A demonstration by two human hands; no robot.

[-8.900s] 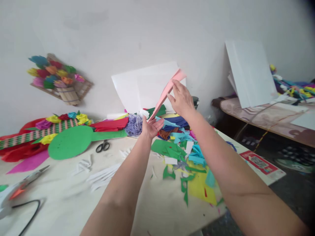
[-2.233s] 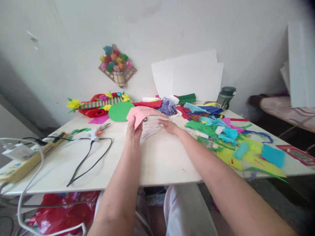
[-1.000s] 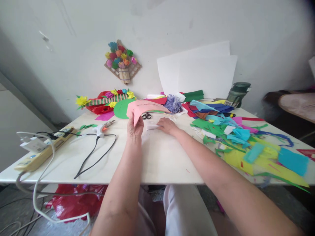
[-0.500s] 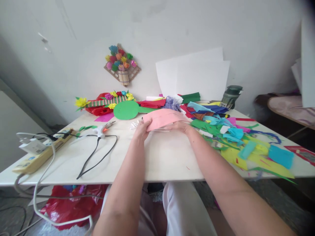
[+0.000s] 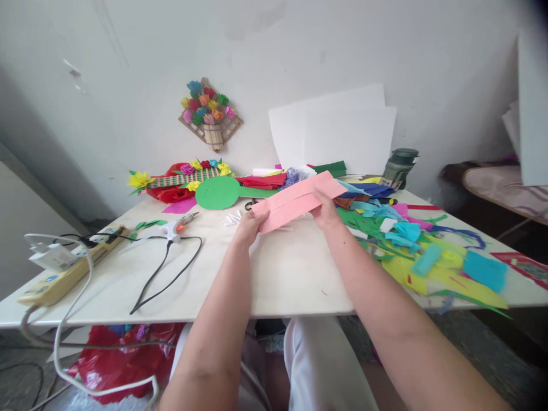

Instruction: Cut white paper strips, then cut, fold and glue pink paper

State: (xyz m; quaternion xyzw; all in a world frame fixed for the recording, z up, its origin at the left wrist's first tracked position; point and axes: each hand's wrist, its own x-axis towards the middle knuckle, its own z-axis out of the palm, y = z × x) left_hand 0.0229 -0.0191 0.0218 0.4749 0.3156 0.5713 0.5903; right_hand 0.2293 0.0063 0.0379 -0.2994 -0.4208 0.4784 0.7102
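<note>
A strip of pink paper [image 5: 295, 200] with a crease along its length is stretched between my hands above the table. My left hand [image 5: 252, 224] pinches its left end, thumb on top. At the lower right edge my right hand [image 5: 324, 211] grips it, thumb over the face and fingers hidden beneath. The strip tilts, its right end higher. Behind my left hand, the handle of a pair of scissors [image 5: 250, 204] shows in part, beside several small white sticks [image 5: 232, 218]. A green paper disc [image 5: 217, 193] with a long handle lies farther back.
To the left are a glue gun [image 5: 172, 228] with a black cord and a power strip [image 5: 71, 273] with plugs. Coloured paper scraps [image 5: 406, 240] cover the right side. A dark green bottle [image 5: 399, 169] stands at the back right; white sheets [image 5: 334, 131] lean on the wall.
The pink paper has gone from bowed and low to flatter and tilted, its right end raised. My right hand has moved slightly up, its thumb now over the paper. The scissors' handle has come into view.
</note>
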